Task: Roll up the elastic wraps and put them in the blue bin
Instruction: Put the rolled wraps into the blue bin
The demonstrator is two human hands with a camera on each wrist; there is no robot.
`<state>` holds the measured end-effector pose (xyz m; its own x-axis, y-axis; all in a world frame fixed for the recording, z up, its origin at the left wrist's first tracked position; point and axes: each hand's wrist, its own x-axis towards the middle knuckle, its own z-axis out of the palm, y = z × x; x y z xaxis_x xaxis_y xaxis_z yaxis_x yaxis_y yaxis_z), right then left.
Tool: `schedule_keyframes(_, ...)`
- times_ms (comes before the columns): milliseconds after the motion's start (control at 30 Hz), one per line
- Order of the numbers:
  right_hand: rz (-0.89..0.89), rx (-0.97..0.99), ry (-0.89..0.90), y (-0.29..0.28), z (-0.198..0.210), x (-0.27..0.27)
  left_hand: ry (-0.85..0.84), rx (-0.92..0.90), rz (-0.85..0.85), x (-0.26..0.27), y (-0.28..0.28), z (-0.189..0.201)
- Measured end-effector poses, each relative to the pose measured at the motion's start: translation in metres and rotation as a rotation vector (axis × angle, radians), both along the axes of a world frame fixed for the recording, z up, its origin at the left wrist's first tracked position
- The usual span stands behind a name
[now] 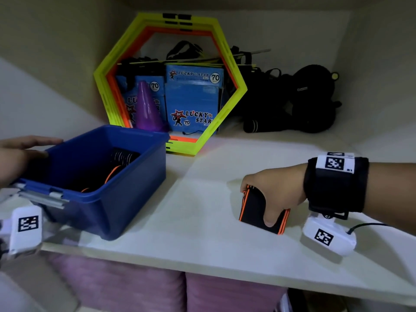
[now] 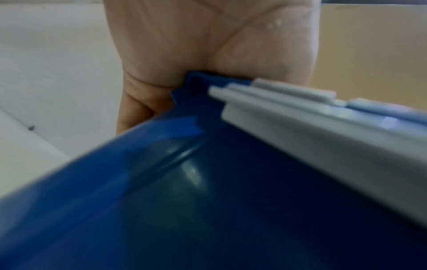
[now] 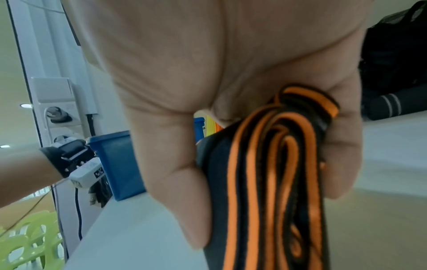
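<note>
Elastic wrap (image 1: 258, 210), rolled, is gripped by the right hand (image 1: 273, 190) above the shelf (image 1: 202, 221) toward its front edge. The blue bin (image 1: 117, 199) at the front left corner is steadied by the left hand (image 1: 20, 154), fingers straight along its rim. Pressure should be kept on the roll until it is lowered inside, lest it spring loose.

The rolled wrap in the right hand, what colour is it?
Black with orange edge stripes; the wrap shows best in the right wrist view.

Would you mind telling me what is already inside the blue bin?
Inside the blue bin lie dark rolled wraps with orange edging, resting toward its far side. How many there are cannot be told: the interior is dark, and the near wall hides the bottom.
</note>
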<state>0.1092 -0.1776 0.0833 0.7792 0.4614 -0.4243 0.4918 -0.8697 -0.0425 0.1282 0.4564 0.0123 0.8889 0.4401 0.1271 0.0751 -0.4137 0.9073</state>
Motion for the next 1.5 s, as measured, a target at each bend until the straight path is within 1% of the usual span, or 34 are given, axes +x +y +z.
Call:
schedule_keyframes(67, 0.017, 0.051, -0.014, 0.009, 0.009, 0.003, 0.036, -0.004, 0.049, -0.045, -0.079, 0.037)
schedule_keyframes(100, 0.032, 0.080, -0.028, 0.015, 0.016, 0.004, 0.064, -0.012, 0.051, -0.058, -0.104, 0.049)
schedule_keyframes(200, 0.093, 0.173, -0.075, 0.040, 0.042, 0.010, 0.060, -0.002, 0.033, -0.078, -0.143, 0.062)
schedule_keyframes(333, 0.170, 0.388, -0.063, 0.081, 0.078, 0.018, 0.036, 0.025, 0.049, -0.086, -0.157, 0.069)
schedule_keyframes(433, 0.200, 0.504, -0.101, 0.117, 0.099, 0.026, 0.022, -0.004, 0.032, -0.086, -0.159, 0.070)
schedule_keyframes(567, 0.182, 0.587, -0.170, 0.165, 0.114, 0.038, 0.004, 0.003, 0.070, -0.086, -0.156, 0.068)
schedule_keyframes(667, 0.188, 0.591, -0.192, 0.196, 0.117, 0.046, -0.009, -0.029, 0.075, -0.084, -0.155, 0.067)
schedule_keyframes(767, 0.241, 0.468, -0.224, 0.225, 0.118, 0.057, -0.033, -0.052, 0.076, -0.084, -0.155, 0.067)
schedule_keyframes(900, 0.293, 0.237, -0.260, 0.262, 0.111, 0.070, -0.029, -0.039, 0.078, -0.083, -0.152, 0.064)
schedule_keyframes(1000, 0.348, 0.034, -0.328, 0.287, 0.109, 0.074, -0.027, -0.003, 0.067, -0.083, -0.149, 0.062)
schedule_keyframes(1100, 0.368, -0.168, -0.358, 0.311, 0.107, 0.069, -0.029, 0.008, 0.048, -0.085, -0.148, 0.062)
schedule_keyframes(1233, 0.414, -0.471, -0.400, 0.337, 0.091, 0.067, -0.042, 0.017, 0.032, -0.088, -0.150, 0.063)
schedule_keyframes(1300, 0.427, -0.588, -0.430, 0.345, 0.084, 0.068, -0.055, 0.038, 0.033, -0.089, -0.151, 0.064)
schedule_keyframes(1367, 0.409, -0.649, -0.419, 0.351, 0.080, 0.068, -0.051, 0.048, 0.044, -0.088, -0.151, 0.064)
schedule_keyframes(1500, 0.381, -0.800, -0.394, 0.362, 0.066, 0.065, -0.079, -0.038, 0.008, -0.092, -0.153, 0.066)
